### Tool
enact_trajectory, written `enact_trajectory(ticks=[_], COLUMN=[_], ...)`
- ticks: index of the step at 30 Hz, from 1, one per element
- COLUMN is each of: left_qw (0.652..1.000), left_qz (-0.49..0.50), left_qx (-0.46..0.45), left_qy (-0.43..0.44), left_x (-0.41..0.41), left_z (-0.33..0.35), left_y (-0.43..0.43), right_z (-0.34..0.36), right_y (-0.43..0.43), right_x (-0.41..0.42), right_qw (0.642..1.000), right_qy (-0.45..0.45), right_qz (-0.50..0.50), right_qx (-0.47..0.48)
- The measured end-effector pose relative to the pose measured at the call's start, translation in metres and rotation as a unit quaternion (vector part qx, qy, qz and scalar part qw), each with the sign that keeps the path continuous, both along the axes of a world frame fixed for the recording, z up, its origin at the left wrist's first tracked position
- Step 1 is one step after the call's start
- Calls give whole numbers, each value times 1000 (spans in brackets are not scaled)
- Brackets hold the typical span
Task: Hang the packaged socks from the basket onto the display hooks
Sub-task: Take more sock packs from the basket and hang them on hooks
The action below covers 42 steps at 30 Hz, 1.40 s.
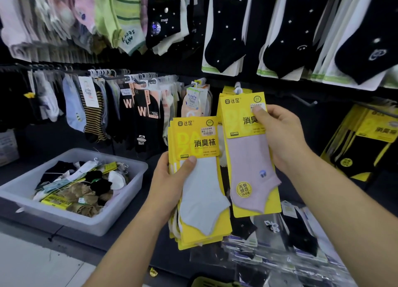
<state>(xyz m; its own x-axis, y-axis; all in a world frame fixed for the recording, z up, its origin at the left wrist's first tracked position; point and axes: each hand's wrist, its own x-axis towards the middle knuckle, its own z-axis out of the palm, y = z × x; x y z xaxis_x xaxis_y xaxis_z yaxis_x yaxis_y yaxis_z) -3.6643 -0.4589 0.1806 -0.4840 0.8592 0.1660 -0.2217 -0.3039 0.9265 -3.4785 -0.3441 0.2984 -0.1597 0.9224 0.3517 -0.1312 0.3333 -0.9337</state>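
Gripping a fanned stack of yellow sock packs [200,222] in the left hand [170,183], thumb pressed flat across the white sock on the front one, fingers curled round behind. Up in the right hand [280,136], pinching a single pack with a lilac sock [252,168], thumb over the price label near the top edge, fingers tucked behind the card. Held upright, just beside the stack and a touch higher; edges touching or not, hard to call. Directly behind it, more yellow packs of the same kind hanging by white hangers on a display hook [238,90]; whether the lilac pack's own hanger sits on that hook, impossible to tell from here. Down to the left, a grey plastic basket [90,222] on the ledge, loaded with loose packs: black, white and beige socks, a few yellow cards among them. Off to the right, a bare peg [305,101] jutting from the dark wall, then yellow packs with black socks [361,149]. Overhead, black dotted socks [226,28]; along the left rail, striped socks [92,118].
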Motion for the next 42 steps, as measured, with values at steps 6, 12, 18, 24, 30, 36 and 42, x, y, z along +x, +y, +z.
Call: enact_trajectory(ticks=[6, 12, 18, 24, 30, 36, 42], left_qw=[1000, 1000, 1000, 999, 999, 999, 999], left_qz=[7, 3, -3, -2, 3, 8, 5], left_qx=[-3, -1, -4, -2, -9, -6, 3], left_qy=[15, 20, 30, 42, 48, 49, 38], left_x=[-4, -4, -5, -6, -5, 1, 8], left_z=[-2, -2, -2, -2, -3, -5, -3], left_y=[0, 0, -1, 2, 3, 5, 6], right_z=[3, -3, -12, -19, -35, -47, -50], right_y=[4, 18, 41, 65, 44, -26, -29], right_x=[-1, -6, -28, -38, -30, -34, -28], right_qw=[999, 995, 992, 984, 980, 978, 982], right_qy=[-34, -88, -80, -104, -120, -204, -186], right_qz=[-16, -54, -77, -125, -158, 47, 39], right_qx=[7, 15, -58, -70, -32, -1, 9])
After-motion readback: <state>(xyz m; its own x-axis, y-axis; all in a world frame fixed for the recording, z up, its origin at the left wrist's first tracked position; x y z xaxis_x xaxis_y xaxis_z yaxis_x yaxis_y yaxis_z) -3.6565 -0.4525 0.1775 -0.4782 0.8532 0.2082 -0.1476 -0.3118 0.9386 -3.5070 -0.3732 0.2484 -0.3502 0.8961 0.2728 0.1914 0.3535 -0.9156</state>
